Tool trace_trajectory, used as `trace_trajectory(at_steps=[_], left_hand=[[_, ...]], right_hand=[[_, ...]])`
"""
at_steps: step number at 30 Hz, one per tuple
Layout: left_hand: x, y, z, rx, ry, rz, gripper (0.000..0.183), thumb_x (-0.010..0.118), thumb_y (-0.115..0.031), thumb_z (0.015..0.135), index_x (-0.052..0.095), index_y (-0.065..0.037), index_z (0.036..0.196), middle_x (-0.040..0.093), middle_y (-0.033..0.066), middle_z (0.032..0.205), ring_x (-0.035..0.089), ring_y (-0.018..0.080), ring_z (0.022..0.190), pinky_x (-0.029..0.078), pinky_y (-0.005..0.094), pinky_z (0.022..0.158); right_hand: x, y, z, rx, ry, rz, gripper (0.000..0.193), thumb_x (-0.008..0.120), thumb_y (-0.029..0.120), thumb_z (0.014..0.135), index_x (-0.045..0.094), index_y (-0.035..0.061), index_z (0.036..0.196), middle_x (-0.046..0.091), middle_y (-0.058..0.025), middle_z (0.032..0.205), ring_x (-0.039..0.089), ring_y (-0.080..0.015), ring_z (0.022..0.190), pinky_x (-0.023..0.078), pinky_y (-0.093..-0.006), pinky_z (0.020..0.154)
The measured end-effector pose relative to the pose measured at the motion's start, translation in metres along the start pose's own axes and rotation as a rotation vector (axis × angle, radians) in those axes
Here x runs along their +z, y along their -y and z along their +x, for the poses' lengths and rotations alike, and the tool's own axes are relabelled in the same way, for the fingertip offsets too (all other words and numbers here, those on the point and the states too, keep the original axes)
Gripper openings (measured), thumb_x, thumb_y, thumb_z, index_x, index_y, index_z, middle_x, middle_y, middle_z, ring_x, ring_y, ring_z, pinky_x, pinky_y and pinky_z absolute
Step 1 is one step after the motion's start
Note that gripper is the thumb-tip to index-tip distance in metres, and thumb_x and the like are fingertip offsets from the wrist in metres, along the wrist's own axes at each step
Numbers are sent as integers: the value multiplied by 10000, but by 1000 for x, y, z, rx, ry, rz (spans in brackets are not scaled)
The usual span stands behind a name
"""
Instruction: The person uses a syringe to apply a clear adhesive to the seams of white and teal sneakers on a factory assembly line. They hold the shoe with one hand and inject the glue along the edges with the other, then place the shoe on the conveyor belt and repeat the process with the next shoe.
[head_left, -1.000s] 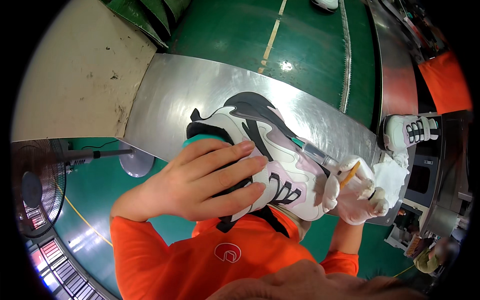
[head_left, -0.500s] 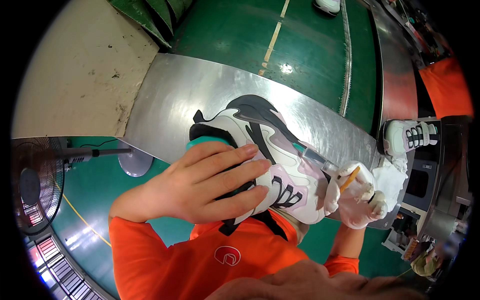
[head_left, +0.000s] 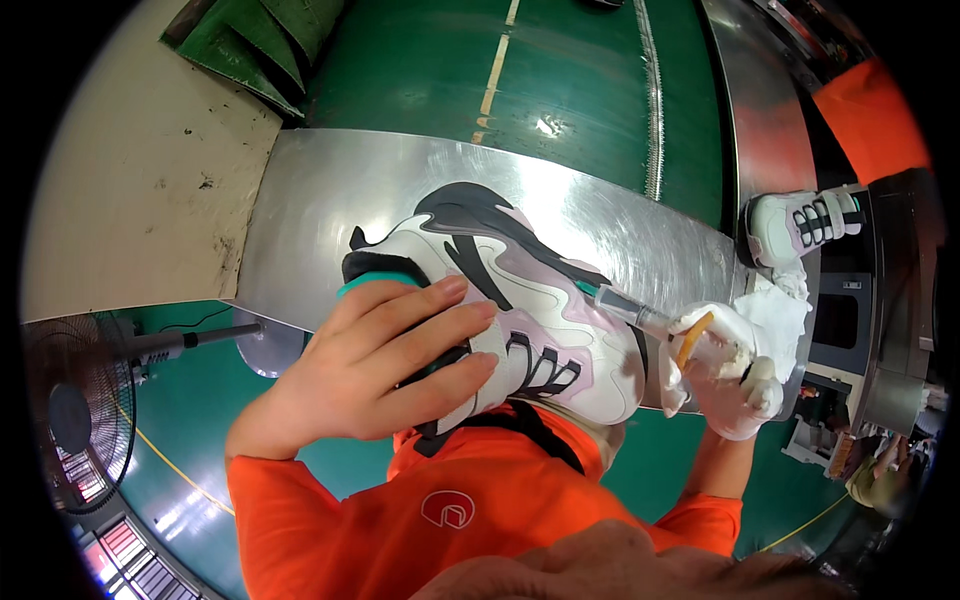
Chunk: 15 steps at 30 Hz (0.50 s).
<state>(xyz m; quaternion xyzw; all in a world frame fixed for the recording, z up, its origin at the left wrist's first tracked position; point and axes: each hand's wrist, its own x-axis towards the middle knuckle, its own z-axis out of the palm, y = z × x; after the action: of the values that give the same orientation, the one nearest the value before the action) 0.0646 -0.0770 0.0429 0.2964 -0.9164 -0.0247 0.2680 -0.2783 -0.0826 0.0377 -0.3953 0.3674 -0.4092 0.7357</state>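
Observation:
A white and lilac sneaker with black laces lies tilted on its side over the near edge of a steel table, its dark sole facing away from me. My left hand grips it at the collar, fingers spread over the tongue and the thumb hidden. In a stained white glove, my right hand is closed around a clear syringe. The syringe's greenish tip meets the sneaker where upper and sole join, towards the toe. An orange strip sticks out at the gloved fingers.
Another white sneaker stands at the right, beside crumpled white cloth. Beyond the table runs a green conveyor belt. A beige panel borders the left, with a fan below it. An orange sleeve shows far right.
The whole view has shifted, so the table and sneaker sit further left. The syringe tip has moved slightly towards the toe along the sole's edge. Both hands keep their holds.

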Motion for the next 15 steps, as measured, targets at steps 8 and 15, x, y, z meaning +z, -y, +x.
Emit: trace_trajectory(at_steps=[8, 15], left_hand=[[-1, -2, 1, -3, 10, 15, 297, 769, -169, 721, 660, -120, 993, 679, 113, 1154, 642, 312, 1091, 502, 392, 847], [-1, -5, 1, -16, 20, 29, 284, 751, -163, 740, 660, -112, 1004, 673, 104, 1164, 629, 290, 1112, 499, 383, 845]], right_hand=[[0, 8, -18, 66, -41, -53, 1047, 845, 542, 550, 509, -224, 1181, 649, -230, 909, 653, -240, 726, 526, -310, 523], [-13, 0, -37, 31, -62, -17, 1062, 848, 551, 534, 506, -219, 1182, 650, -219, 885, 652, -240, 691, 527, -306, 524]])
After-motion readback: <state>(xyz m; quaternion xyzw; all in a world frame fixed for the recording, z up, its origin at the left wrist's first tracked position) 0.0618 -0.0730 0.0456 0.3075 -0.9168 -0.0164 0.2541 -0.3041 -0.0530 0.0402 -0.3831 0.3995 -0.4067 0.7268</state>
